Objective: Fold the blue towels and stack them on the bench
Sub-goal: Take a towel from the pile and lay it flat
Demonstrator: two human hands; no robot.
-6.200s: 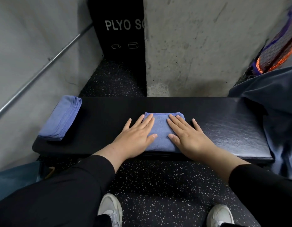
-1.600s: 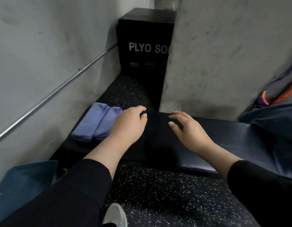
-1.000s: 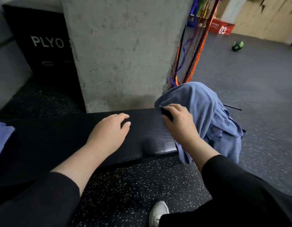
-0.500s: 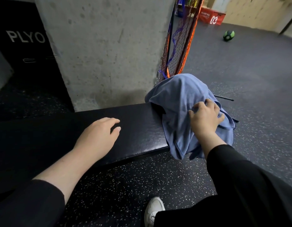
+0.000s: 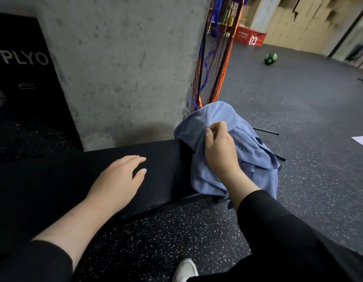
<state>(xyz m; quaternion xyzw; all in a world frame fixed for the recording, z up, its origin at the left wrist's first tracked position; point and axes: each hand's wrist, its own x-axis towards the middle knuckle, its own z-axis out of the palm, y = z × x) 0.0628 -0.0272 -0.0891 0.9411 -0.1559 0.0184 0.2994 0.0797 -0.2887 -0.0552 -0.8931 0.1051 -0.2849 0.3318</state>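
Pinching a fold near the top of the crumpled blue terry towels [image 5: 227, 143], the right hand [image 5: 220, 148] is gripping the cloth between thumb and curled fingers. That heap of towels is lying draped over the right end of the long black padded bench [image 5: 74, 180], with its lower edges hanging down past the bench edge toward the floor, and faint dark lettering is showing on the cloth just right of the right hand. How many towels are in the heap cannot be told.

The left hand [image 5: 119, 180] is resting palm down on the bench top, well to the left of the right hand, fingers relaxed and slightly spread, holding nothing. Both forearms are emerging from black sleeves [image 5: 288, 231].

Beyond the left hand a grey concrete pillar [image 5: 125, 68] is standing behind the bench, and left of it a black box lettered PLYO [image 5: 24, 58]. Above the right hand an orange and blue net on a black frame [image 5: 213, 64] is leaning by the pillar. Farther right, a green and black ball [image 5: 270, 58] is sitting on the dark speckled rubber floor [image 5: 298, 119]. Below the hands a white shoe [image 5: 184, 270] is showing.
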